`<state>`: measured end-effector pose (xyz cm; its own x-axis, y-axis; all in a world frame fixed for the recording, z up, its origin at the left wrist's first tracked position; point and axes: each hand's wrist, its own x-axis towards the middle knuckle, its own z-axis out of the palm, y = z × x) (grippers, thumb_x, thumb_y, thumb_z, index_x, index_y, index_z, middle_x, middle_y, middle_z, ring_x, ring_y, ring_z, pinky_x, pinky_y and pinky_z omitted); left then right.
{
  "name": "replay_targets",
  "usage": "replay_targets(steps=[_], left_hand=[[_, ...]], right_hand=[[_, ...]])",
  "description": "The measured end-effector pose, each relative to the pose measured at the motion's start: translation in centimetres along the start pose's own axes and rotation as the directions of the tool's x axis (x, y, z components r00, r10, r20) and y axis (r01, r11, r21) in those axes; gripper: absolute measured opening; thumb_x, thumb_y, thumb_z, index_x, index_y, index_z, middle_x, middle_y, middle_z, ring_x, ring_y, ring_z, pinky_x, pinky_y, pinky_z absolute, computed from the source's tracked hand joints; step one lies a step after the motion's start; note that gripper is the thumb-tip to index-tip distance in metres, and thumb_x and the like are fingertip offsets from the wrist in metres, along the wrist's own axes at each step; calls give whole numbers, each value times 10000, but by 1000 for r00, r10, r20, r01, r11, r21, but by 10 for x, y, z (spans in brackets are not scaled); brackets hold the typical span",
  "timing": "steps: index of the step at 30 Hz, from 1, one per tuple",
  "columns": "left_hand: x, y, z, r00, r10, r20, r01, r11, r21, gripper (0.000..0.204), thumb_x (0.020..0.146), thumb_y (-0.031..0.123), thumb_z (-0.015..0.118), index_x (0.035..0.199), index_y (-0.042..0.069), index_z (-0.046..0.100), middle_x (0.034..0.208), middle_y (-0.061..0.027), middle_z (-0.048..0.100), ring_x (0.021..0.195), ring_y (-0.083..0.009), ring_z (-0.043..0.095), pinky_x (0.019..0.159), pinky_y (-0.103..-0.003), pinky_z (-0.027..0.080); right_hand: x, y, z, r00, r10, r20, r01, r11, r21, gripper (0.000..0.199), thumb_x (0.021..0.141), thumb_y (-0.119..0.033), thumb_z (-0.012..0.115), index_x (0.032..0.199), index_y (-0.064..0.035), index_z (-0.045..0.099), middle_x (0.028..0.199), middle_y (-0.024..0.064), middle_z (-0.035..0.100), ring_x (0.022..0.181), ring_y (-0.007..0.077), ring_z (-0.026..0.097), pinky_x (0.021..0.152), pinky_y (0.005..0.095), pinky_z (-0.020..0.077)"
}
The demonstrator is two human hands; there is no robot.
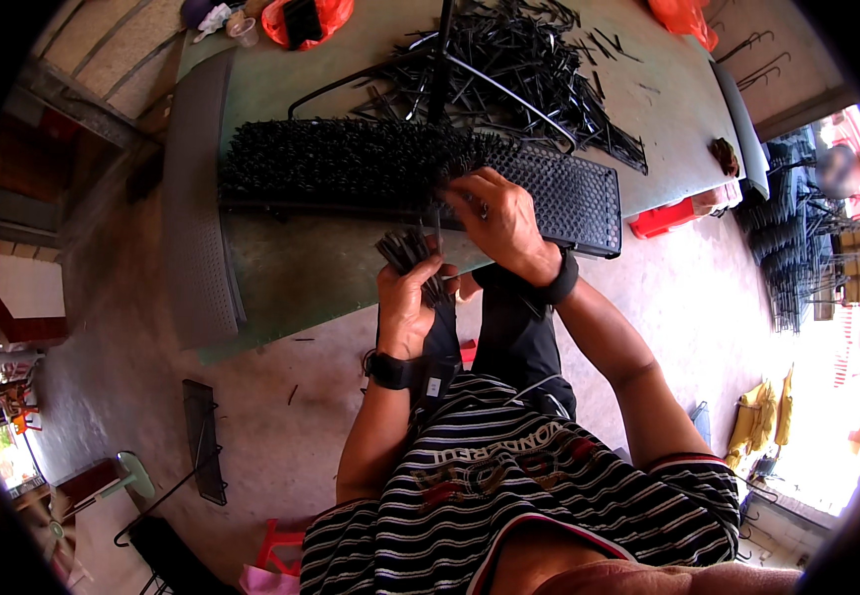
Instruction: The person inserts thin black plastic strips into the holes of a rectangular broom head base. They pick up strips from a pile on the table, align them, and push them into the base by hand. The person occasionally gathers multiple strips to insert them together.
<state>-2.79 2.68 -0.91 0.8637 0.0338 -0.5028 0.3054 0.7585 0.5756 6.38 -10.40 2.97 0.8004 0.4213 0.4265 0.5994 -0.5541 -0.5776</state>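
Hands close tog. at near edge of long blk panel (574, 193). L hand (406, 309) curled firmly round a bundle of thin dark strips (402, 250), ends poking up past the fingers. R hand (501, 220) just right of it, over the panel, fingers bent in, tips near tog.; can't tell if it pinches a strip. Panel lies across green table (286, 293), R end jutting past near edge. Its L & centre part thick w/ blk bristles (321, 164); R part bare, w/ rows of small dimples or holes. Blk frame (441, 74) rises behind panel; loose pile of blk strips (529, 69) beyond, on table. Grey perforated sheet (192, 218) at table's L end; red bag (338, 15) at far L.
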Motion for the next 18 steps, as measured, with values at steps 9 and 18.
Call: replay_targets(steps=[9,18], left_hand=[[2,-2,13,960,-152,236,149,988,30,239,845,87,603,1069,7,575,872,-114,636,745,-248,651,619,-336,541],[4,0,17,989,-146,8,145,985,92,190,841,152,640,970,17,607,906,-111,650,772,-255,655,635,-359,539]], right_hand=[[-16,5,-30,739,386,553,-647,635,422,206,791,-181,674,867,11,677,646,-1,589,550,36,469,480,195,353],[-35,-3,-34,980,80,-182,-36,971,234,201,687,10,650,887,2,659,764,67,628,661,147,607,564,258,488]])
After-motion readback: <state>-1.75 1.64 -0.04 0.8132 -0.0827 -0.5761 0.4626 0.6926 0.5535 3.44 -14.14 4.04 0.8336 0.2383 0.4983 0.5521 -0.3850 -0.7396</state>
